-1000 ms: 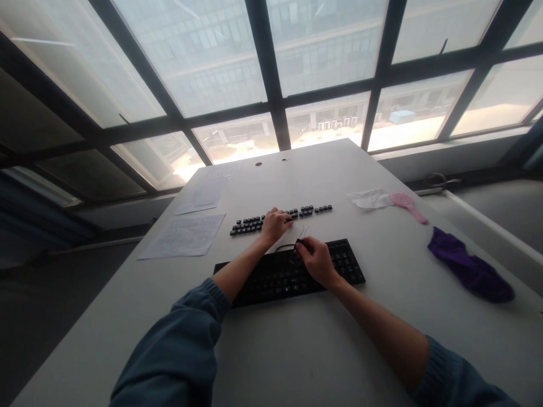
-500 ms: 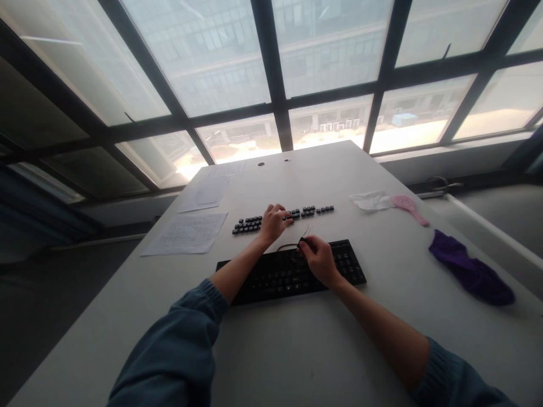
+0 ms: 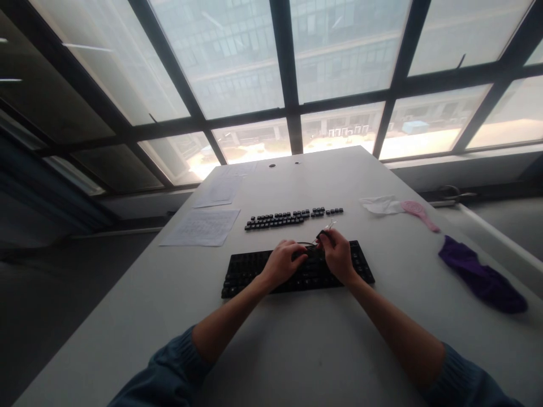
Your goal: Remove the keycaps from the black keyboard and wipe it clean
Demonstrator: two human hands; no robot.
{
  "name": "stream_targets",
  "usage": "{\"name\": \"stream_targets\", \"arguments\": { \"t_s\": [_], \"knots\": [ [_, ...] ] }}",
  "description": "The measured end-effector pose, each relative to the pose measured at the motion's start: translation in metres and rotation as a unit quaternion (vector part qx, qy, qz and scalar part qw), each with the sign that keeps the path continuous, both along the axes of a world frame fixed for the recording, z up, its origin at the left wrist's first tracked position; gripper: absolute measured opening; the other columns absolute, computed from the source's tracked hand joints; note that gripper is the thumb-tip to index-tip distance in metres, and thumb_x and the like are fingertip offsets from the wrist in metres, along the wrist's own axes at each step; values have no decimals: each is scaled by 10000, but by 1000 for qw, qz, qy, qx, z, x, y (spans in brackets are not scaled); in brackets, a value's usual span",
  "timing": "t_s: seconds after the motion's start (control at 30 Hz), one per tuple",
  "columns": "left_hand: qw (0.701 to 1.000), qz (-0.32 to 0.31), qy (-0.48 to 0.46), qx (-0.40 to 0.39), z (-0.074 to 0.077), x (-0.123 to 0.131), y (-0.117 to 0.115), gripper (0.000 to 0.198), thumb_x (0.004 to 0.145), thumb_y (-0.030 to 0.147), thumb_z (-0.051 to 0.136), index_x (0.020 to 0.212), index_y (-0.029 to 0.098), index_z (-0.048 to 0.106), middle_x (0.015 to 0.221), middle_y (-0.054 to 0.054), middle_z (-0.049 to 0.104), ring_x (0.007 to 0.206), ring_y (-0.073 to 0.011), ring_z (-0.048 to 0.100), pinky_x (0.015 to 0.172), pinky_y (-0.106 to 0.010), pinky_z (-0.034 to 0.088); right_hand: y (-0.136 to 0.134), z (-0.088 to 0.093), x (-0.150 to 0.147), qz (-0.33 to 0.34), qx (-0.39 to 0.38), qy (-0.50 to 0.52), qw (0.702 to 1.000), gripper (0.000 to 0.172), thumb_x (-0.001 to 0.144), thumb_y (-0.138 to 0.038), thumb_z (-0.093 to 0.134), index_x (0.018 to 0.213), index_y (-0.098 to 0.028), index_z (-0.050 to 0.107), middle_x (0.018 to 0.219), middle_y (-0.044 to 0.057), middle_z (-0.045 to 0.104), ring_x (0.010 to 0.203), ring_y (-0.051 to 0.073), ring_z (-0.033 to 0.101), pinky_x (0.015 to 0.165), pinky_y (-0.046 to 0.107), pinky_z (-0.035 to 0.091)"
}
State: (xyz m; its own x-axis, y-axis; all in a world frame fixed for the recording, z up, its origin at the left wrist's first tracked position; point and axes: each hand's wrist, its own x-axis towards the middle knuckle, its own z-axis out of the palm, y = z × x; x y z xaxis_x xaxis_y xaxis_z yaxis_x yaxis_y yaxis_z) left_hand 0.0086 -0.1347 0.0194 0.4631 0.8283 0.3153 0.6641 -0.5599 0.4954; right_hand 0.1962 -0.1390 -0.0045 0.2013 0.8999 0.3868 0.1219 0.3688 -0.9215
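Now your left hand (image 3: 285,263) has come back from the rows of loose keycaps (image 3: 278,220) and hangs over the middle of the black keyboard (image 3: 246,270), close beside your right hand (image 3: 338,257). Half a second ago it was reaching across those rows and covering part of them; now they show from end to end. The camera has shifted a little too, so the whole scene sits slightly further right.

Your left fingers are loosely curled, thumb near forefinger; whether a keycap is pinched there, you cannot tell from here. Your right thumb and fingers are closed on a small wire keycap puller (image 3: 321,233), its thin wires sticking out beyond your fingertips. What its lower end touches is lost against the dark keys. Your hands and forearms hide the keyboard's centre, and both blue sleeves (image 3: 169,364) run out of the picture at the bottom.

The keyboard lies flat on the white worktop (image 3: 297,345) before you, long side towards you, slightly askew, its left and right ends visible. A dark cable (image 3: 304,243) curves at its far edge. Beyond, the loose keycaps form uneven black rows.
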Motion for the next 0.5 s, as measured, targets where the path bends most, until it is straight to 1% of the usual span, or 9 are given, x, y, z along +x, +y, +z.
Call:
{"name": "stream_targets", "arguments": {
  "t_s": [0.07,0.17,0.27,0.37,0.5],
  "knots": [
    [1000,-11,-2,-16,-5,4,-6,174,822,298,746,984,236,750,904,-54,695,922,-238,597,838,-359,485,2,-3,4,-29,-9,12,999,254,934,-426,557,817,-202,590,675,26,665,593,182,614,614,290,488],
    [999,-23,5,-27,-11,11,-6,212,787,331,786,976,237,770,902,-57,695,928,-240,601,845,-348,481,5,-10,7,-50,-21,24,998,283,929,-455,561,807,-200,580,664,25,660,565,180,597,582,290,475],
    [999,-24,10,-43,-16,16,-1,219,762,328,807,960,238,784,895,-56,696,928,-237,610,845,-334,477,6,-14,6,-46,-23,21,998,293,928,-466,558,811,-198,585,667,25,662,553,176,587,562,287,465],
    [998,-13,2,-67,-20,18,4,219,737,325,825,940,249,793,891,-49,699,922,-237,621,832,-328,479,5,-13,5,-37,-24,23,999,290,928,-463,556,813,-199,591,661,22,661,554,175,587,562,286,461],
    [997,-11,-13,-75,-23,20,6,127,757,280,806,878,241,794,861,-35,692,883,-221,625,836,-331,482,5,-11,4,-35,-22,23,999,278,926,-446,562,798,-201,592,647,17,653,568,176,590,589,290,469]
  ]
}}
